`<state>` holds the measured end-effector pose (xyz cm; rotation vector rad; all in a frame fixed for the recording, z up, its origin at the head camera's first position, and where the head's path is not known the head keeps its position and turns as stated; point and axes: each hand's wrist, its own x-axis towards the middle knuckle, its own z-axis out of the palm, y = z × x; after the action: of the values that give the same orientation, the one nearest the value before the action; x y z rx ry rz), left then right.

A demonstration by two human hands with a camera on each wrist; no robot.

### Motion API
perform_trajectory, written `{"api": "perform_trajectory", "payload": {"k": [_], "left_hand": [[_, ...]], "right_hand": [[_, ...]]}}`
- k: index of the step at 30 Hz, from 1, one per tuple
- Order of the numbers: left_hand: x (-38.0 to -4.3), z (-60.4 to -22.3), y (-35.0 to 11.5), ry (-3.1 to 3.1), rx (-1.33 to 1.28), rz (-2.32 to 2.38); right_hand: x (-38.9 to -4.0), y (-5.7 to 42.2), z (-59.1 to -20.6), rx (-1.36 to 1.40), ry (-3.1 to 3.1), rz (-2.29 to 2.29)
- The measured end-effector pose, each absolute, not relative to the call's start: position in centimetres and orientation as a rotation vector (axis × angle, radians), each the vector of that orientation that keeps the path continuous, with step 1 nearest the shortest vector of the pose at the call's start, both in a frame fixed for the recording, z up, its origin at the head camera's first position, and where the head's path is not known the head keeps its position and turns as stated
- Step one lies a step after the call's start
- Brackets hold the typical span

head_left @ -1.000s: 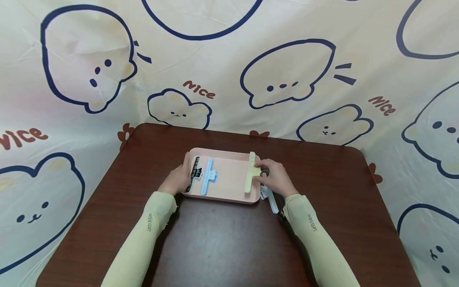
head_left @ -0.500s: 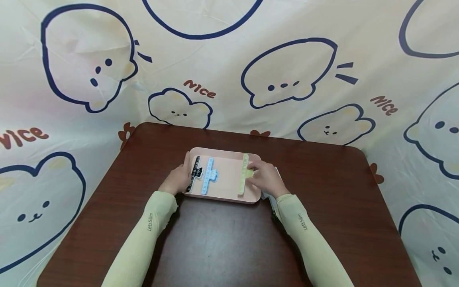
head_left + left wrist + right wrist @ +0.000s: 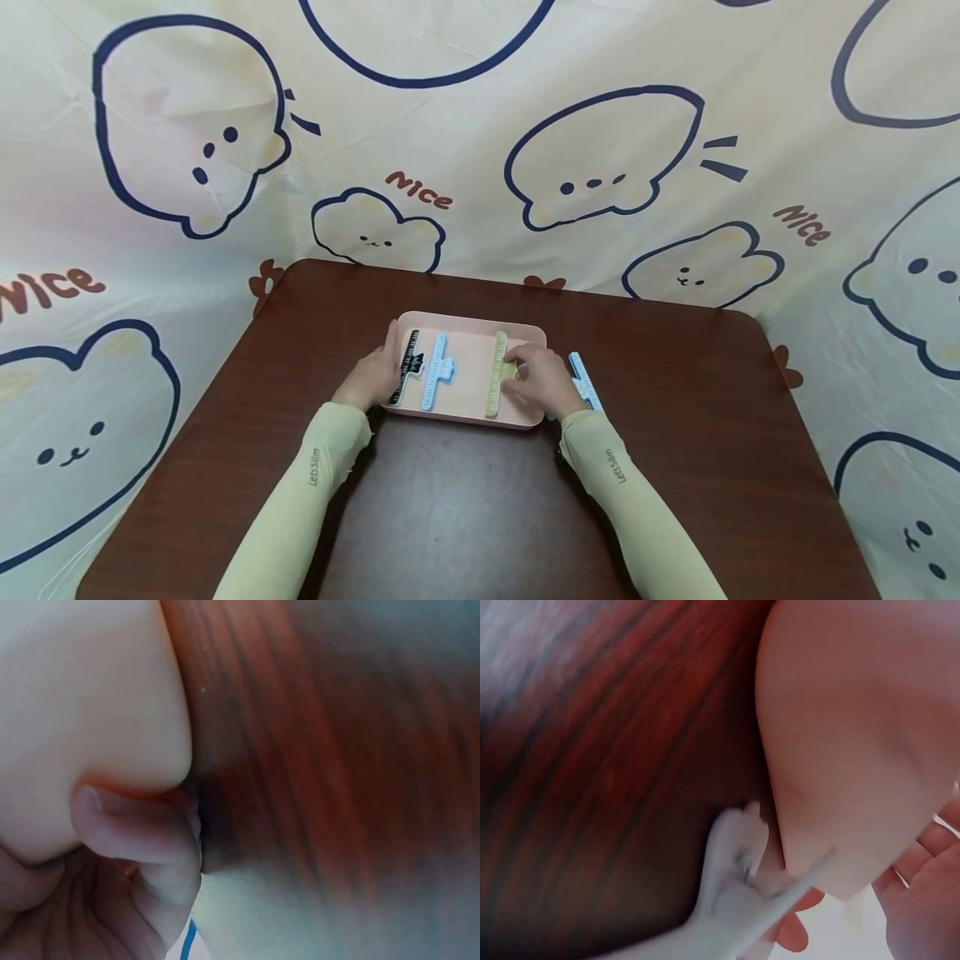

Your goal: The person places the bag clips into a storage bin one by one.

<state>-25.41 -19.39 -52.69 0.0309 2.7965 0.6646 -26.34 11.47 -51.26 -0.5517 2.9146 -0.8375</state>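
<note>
A pink tray (image 3: 468, 400) lies on the table, and my left hand (image 3: 369, 373) holds its left end; in the left wrist view the thumb (image 3: 127, 825) presses the tray's wall (image 3: 142, 727). My right hand (image 3: 543, 379) pinches a yellow-green bag clip (image 3: 496, 375) by its handle, over the right half of the tray. Inside the tray at the left lie a black bag clip (image 3: 408, 367) and a light blue bag clip (image 3: 435, 372), side by side. The right wrist view has the right fingers (image 3: 930, 862) partly behind the tray.
Right of the tray, another light blue clip (image 3: 585, 382) lies on the brown table (image 3: 690, 433), partly hidden by my right hand. A pale grey-white clip (image 3: 731, 900) shows beside the tray in the right wrist view. A printed cloth (image 3: 480, 150) rises behind the table.
My right hand has moved left and slightly down with the yellow-green bag clip, from the tray's right edge further inward. The light blue clip beside the tray has come into sight. My left hand stays put.
</note>
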Motion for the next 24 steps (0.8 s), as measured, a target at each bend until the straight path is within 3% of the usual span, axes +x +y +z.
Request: {"api": "perform_trajectory", "payload": {"k": [24], "left_hand": [[-25.4, -52.7, -19.4, 2.784, 0.021, 0.681]], "right_hand": [[-26.5, 8.7, -52.3, -0.575, 2.886, -0.812]]}}
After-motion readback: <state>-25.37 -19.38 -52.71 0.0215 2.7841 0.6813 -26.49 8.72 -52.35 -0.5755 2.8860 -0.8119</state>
